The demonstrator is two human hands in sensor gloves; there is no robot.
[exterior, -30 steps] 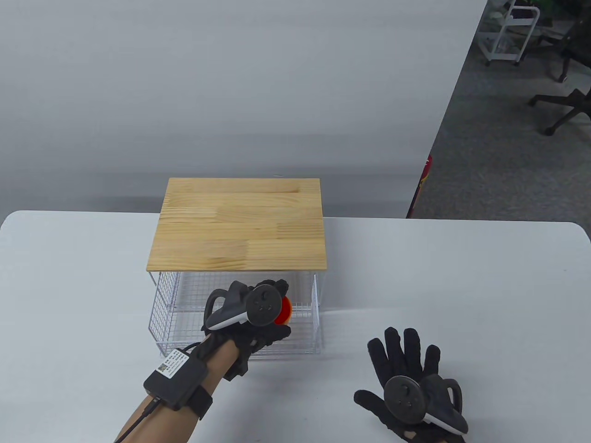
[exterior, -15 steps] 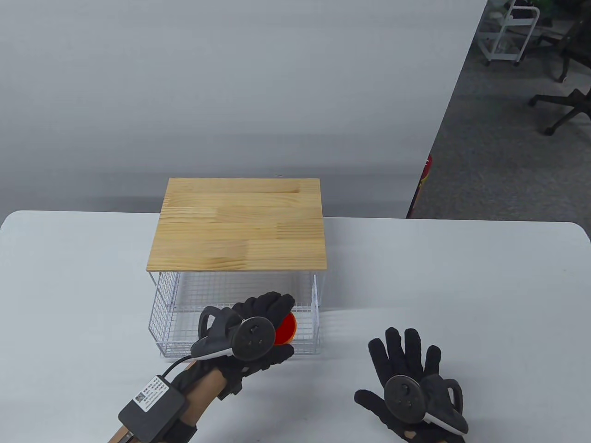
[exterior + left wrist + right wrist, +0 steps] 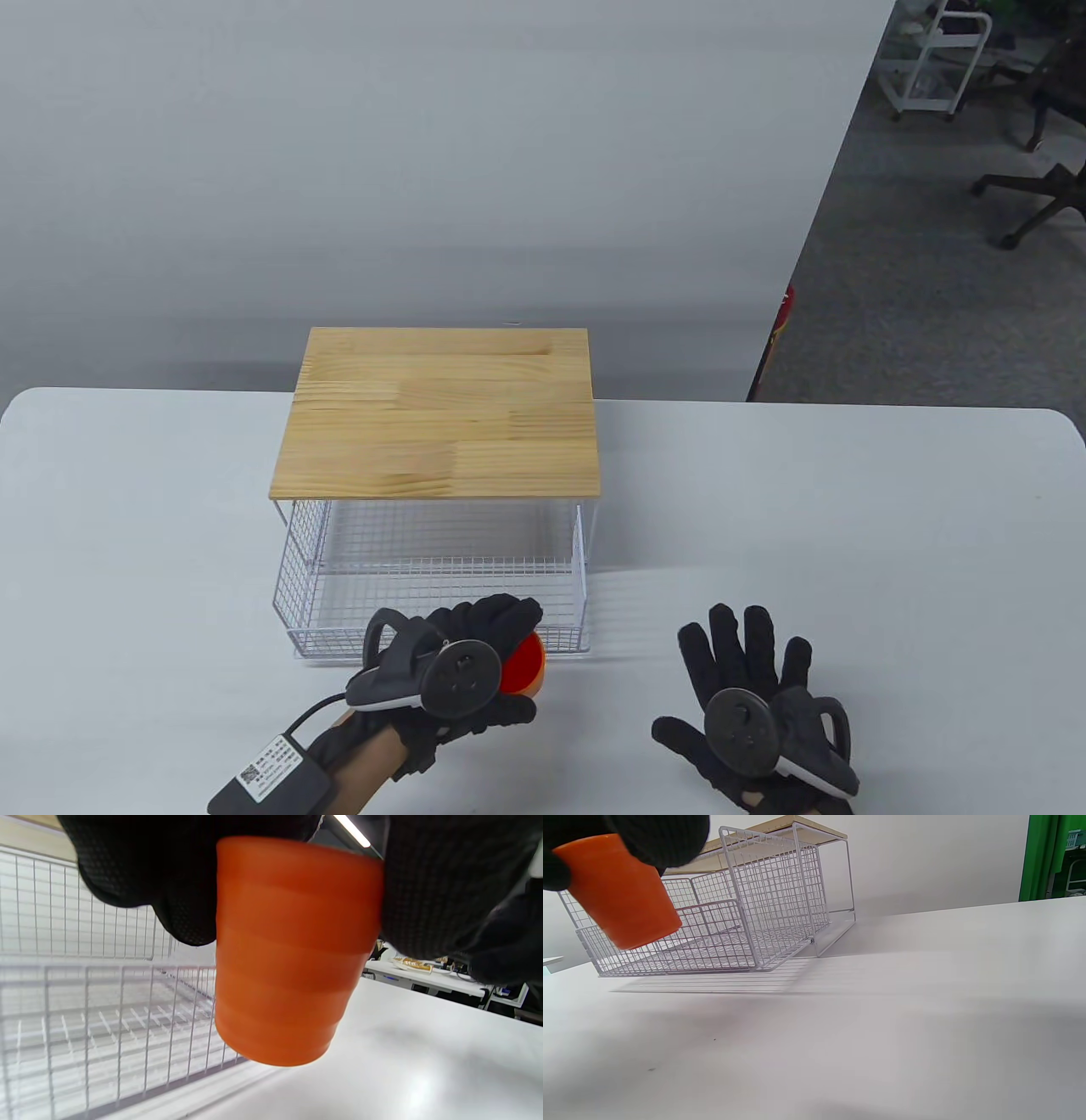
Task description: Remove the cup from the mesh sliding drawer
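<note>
The cup is a plain orange tumbler, wider at the rim than at the base, with faint horizontal bands stepping down its wall (the surface looks matte, with no handle or print). From the table view only a red-orange wedge of its inside shows past the glove. The left hand grips it near the rim, gloved fingers curled round the upper wall on both sides, and holds it clear of the table, its base in the air and the cup tipped a little in the right wrist view. It sits just in front of the near right corner of the mesh sliding drawer, outside the wire front. The drawer is pulled out towards the near edge, under the wooden top of its frame.

The right hand lies flat on the table to the right of the drawer, fingers spread and holding nothing.
</note>
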